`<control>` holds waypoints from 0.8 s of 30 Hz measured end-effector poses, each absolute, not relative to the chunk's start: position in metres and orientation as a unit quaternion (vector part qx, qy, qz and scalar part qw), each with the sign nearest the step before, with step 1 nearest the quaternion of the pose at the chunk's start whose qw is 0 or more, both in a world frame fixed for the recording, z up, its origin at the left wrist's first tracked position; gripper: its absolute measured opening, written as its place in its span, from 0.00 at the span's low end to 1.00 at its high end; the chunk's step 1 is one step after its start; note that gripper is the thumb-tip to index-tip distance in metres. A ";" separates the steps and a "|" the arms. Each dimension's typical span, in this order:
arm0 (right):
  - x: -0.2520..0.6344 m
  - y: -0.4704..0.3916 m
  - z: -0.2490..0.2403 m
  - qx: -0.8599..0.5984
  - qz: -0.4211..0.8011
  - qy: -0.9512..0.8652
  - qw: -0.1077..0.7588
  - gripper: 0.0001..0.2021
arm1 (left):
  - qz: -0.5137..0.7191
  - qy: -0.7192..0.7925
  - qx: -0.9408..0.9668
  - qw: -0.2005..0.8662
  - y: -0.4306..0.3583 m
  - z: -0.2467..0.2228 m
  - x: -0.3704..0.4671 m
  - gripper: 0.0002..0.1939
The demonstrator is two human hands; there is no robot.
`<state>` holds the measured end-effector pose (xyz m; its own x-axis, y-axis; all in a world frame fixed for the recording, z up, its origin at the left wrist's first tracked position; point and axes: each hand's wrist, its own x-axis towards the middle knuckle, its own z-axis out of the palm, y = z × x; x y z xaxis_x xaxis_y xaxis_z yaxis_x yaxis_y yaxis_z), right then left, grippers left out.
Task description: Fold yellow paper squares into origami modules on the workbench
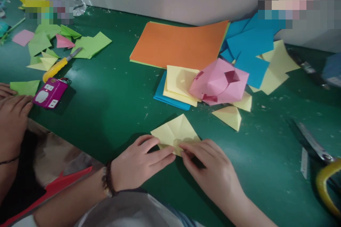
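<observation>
While right grip [213, 163] pinches creased, pale yellow paper [179, 130], left grip [140, 163] rests spread on it.

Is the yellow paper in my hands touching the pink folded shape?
Apart: the head view shows green table between the yellow paper and the pink folded shape.

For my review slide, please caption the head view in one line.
Left hand and right hand touch creased yellow paper on a green table, a pink paper shape beyond, scissors to the right.
</observation>
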<state>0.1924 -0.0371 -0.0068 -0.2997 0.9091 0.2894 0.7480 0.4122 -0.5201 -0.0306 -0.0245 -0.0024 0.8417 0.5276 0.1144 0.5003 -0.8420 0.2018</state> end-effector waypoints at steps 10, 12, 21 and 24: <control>0.192 -0.037 -0.006 -0.524 0.149 -0.793 0.273 0.06 | 0.084 0.291 0.947 0.108 -0.026 -0.002 -0.030 0.18; 0.192 -0.037 -0.006 -0.523 0.153 -0.793 0.272 0.06 | 0.079 0.299 0.944 0.117 -0.026 -0.002 -0.029 0.18; 0.193 -0.037 -0.007 -0.522 0.154 -0.793 0.273 0.07 | 0.044 0.286 0.948 0.131 -0.018 0.007 -0.024 0.16; 0.193 -0.037 -0.007 -0.519 0.153 -0.795 0.274 0.07 | 0.036 0.261 0.954 0.140 -0.010 0.012 -0.024 0.15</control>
